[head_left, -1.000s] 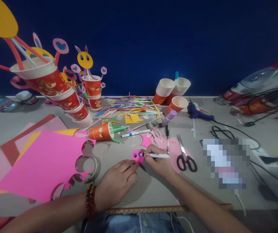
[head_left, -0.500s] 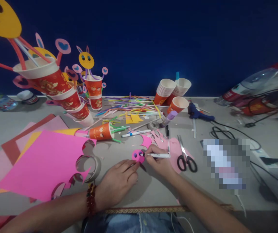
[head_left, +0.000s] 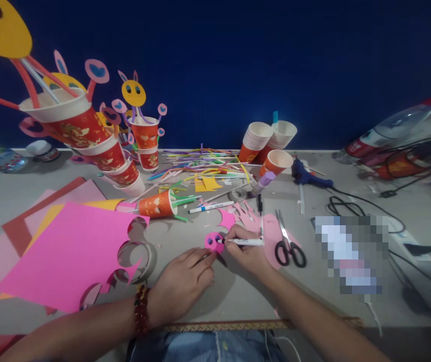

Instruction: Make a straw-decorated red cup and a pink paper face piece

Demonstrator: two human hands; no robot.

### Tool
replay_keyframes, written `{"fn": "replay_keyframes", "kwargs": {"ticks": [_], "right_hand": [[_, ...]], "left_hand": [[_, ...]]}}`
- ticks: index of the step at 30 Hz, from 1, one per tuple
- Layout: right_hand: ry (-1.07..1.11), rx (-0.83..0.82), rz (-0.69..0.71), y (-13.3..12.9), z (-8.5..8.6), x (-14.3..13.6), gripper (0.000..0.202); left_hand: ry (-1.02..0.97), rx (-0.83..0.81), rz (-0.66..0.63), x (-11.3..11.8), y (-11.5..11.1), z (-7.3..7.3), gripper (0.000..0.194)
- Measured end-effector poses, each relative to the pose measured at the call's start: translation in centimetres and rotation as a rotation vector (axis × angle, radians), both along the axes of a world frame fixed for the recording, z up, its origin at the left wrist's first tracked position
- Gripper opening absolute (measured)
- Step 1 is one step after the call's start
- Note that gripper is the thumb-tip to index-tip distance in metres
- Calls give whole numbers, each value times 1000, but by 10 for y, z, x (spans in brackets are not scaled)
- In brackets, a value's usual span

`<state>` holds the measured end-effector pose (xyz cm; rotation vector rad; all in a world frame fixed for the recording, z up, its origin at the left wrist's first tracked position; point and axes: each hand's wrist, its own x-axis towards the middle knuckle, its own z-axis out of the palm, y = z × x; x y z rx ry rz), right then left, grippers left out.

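Observation:
A small bright pink paper circle (head_left: 210,238) lies on the table with two dark eye-like spots drawn on it. Bent over its lower edge, the fingertips of my left hand (head_left: 185,281) hold it in place; a thin dark thing between those fingers is too small to make out. My right hand (head_left: 248,254) is closed around a white marker (head_left: 248,242), whose dark tip meets the right-hand spot. Pale pink paper scraps (head_left: 246,216) lie just behind my right hand, and black-handled scissors (head_left: 290,251) rest to its right.
Cut pink sheets (head_left: 68,251) and a tape roll (head_left: 149,261) lie at left. Stacked red cups (head_left: 102,151) with paper figures rise behind them. Pipe cleaners (head_left: 208,163), paper cups (head_left: 253,141), a blue glue gun (head_left: 308,176) and cables line the back and right.
The dark spot under the marker tip looks a little fuller. Both hands and the pink circle stay almost where they were.

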<state>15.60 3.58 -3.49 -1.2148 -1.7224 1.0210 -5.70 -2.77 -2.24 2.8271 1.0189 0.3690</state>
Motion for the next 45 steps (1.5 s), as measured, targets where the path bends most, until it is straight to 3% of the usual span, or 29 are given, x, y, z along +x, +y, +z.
{"fn": "replay_keyframes", "kwargs": {"ticks": [45], "right_hand": [[75,25,-40,0,-2,2,14]], "left_hand": [[-4,5,-3,-1,-1,-3,10]]}}
